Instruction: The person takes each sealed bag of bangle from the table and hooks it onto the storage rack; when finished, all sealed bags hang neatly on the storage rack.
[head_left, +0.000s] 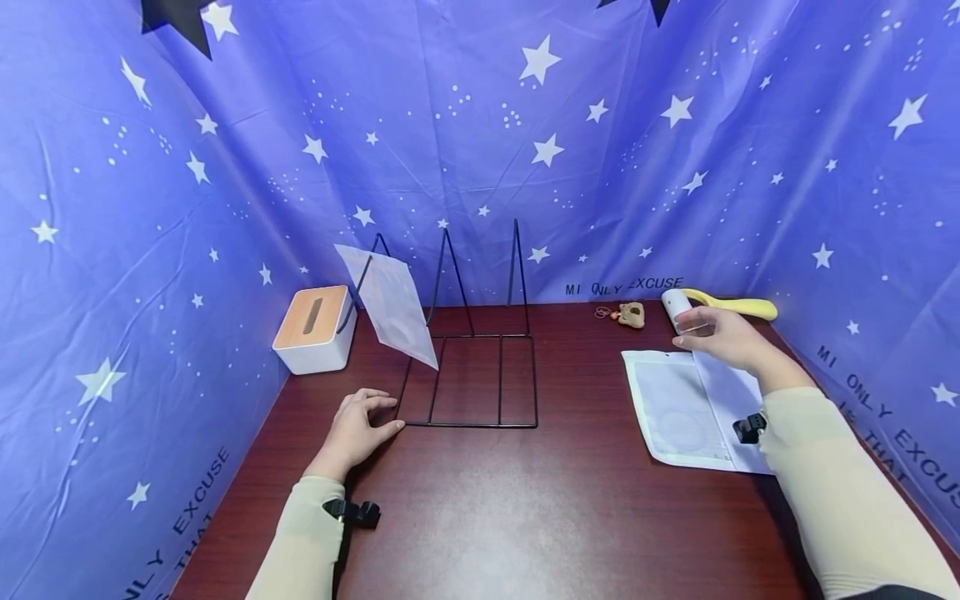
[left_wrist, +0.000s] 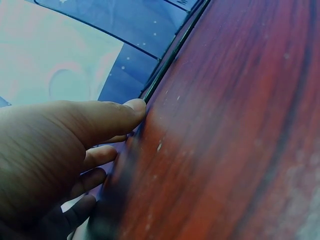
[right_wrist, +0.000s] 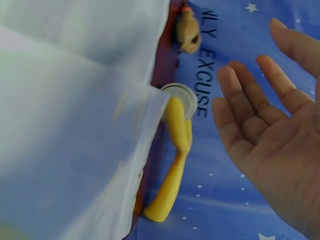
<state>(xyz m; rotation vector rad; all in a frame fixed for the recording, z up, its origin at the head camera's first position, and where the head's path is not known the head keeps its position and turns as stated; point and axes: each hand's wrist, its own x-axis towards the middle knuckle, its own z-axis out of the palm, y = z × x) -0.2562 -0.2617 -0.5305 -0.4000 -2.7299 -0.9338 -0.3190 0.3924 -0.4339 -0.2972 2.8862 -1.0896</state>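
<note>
My left hand [head_left: 356, 429] is at the near left corner of a black wire rack [head_left: 480, 426], pinching its base wire between thumb and fingers. In the left wrist view the thumb [left_wrist: 107, 119] presses on the end of that wire. A whitish translucent pouch [head_left: 390, 300] leans tilted in the rack's left slot. Over at the right, my right hand [head_left: 720, 337] hovers above the far edge of more whitish flat pouches [head_left: 675, 408], overlapping on the table. The right wrist view shows its fingers [right_wrist: 252, 112] spread apart and holding nothing.
A white tissue box [head_left: 313, 333] with a wooden lid stands left of the rack. Along the back right are a small tan charm [head_left: 632, 315] on a cord, a white cylinder [head_left: 675, 305] and a yellow handle-shaped object [head_left: 738, 307]. Blue star-printed cloth [head_left: 480, 125] surrounds the table.
</note>
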